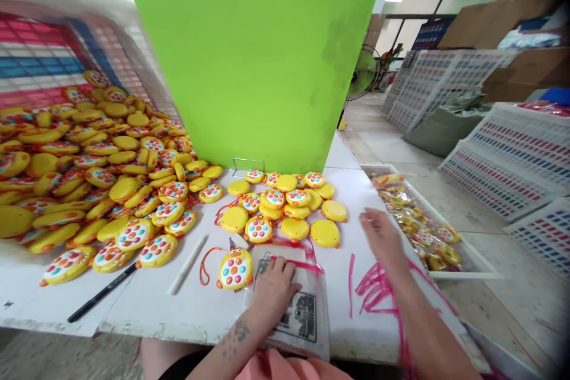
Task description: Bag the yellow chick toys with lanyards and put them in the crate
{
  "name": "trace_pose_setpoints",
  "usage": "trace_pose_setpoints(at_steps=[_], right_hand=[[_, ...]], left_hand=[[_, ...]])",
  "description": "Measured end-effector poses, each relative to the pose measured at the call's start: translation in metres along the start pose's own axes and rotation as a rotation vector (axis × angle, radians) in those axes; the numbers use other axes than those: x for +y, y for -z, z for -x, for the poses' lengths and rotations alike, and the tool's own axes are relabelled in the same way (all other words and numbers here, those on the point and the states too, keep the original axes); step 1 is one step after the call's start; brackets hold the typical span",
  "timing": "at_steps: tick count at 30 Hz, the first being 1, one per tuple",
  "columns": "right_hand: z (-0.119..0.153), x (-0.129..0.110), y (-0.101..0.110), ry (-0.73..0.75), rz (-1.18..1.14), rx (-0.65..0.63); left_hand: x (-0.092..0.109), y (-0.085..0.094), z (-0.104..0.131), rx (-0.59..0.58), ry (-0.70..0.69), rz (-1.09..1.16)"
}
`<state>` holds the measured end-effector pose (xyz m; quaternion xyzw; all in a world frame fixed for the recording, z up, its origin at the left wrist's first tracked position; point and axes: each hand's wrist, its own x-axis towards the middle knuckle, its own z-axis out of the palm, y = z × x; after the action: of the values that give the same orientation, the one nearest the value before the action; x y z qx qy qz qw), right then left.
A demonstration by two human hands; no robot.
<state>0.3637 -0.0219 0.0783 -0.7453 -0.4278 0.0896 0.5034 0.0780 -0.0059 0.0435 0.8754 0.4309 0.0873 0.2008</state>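
Note:
My left hand lies with fingers extended on a clear plastic zip bag with a pink seal strip and black print, near the table's front edge. Just left of it is a yellow duck-shaped toy with a white face, coloured buttons and an orange cord. Over the table's right side, my right hand has its fingers curled together; whatever they may hold is too small to make out. Beneath that forearm, pink strips are strewn on the white tabletop. More duck toys are clustered beyond the bag.
A large heap of duck toys fills the left side. A black pen and a white stick lie in front. An upright green board stands behind. At right, a white crate holds bagged toys.

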Motion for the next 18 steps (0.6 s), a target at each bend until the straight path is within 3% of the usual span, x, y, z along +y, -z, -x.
trace_pose_setpoints(at_steps=[3, 6, 8, 11, 15, 18], right_hand=[[0.017, 0.015, -0.043, 0.073, 0.304, -0.295], [0.028, 0.025, -0.068, 0.124, 0.425, -0.347], [0.032, 0.029, -0.073, 0.104, 0.334, -0.319], [0.032, 0.032, -0.068, -0.007, 0.055, -0.322], [0.032, 0.022, -0.044, -0.151, -0.308, -0.408], [0.038, 0.003, -0.022, -0.159, -0.501, -0.625]], left_hand=[[0.006, -0.010, -0.005, 0.032, 0.004, -0.161], [0.006, -0.017, -0.005, 0.097, -0.017, -0.234], [0.004, -0.020, -0.003, 0.136, -0.030, -0.235], [0.001, -0.025, 0.002, 0.191, -0.104, -0.171], [-0.004, -0.030, 0.005, 0.219, -0.185, -0.016], [-0.008, -0.029, 0.006, 0.256, -0.136, 0.154]])
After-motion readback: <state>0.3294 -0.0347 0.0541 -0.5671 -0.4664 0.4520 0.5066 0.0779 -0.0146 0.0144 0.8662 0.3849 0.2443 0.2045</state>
